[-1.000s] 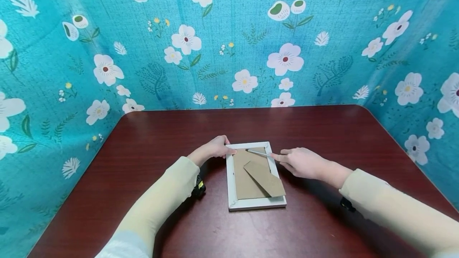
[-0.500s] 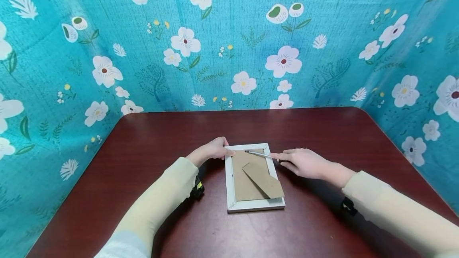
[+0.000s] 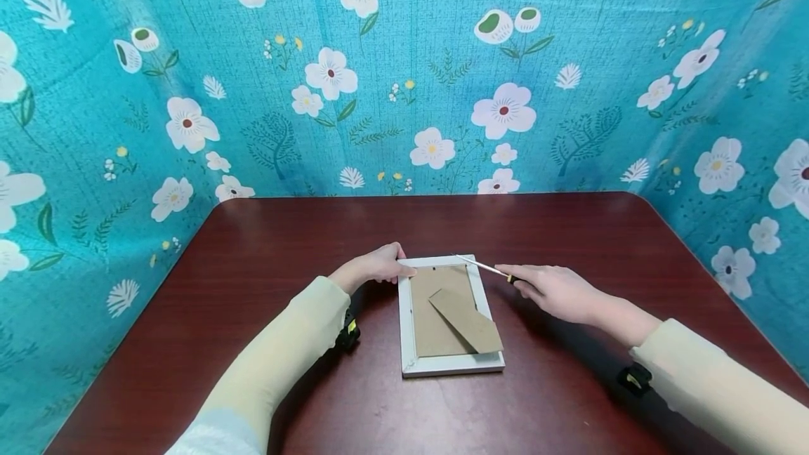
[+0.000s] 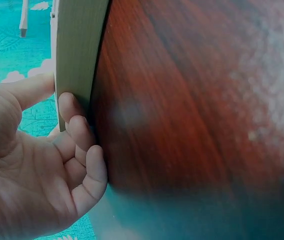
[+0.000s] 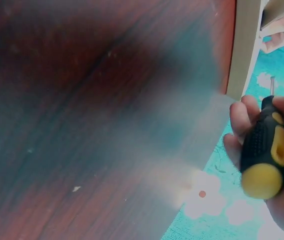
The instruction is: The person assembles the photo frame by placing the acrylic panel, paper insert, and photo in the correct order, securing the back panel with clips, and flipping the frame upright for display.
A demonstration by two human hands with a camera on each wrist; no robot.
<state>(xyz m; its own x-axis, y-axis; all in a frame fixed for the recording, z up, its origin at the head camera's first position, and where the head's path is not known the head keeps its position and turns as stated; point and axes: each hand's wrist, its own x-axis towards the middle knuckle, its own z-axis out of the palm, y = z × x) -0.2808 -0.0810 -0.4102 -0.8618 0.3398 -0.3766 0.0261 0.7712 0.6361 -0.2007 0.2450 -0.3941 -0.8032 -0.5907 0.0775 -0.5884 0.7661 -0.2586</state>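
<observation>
Head view: the left hand (image 3: 380, 263) pinches the white rectangular picture frame (image 3: 451, 314), back-up on the dark-red wood-grained worktop (image 3: 543, 385), presumably for steadiness; the right hand (image 3: 565, 293) grips a metal-shafted, black-and-yellow screwdriver (image 5: 263, 147).

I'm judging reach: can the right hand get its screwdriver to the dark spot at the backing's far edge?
Probably yes: the right hand holds the screwdriver, tip at the frame's far edge near the dark spot, and nothing shows between. The left hand grips one corner, clear of the spot.
</observation>
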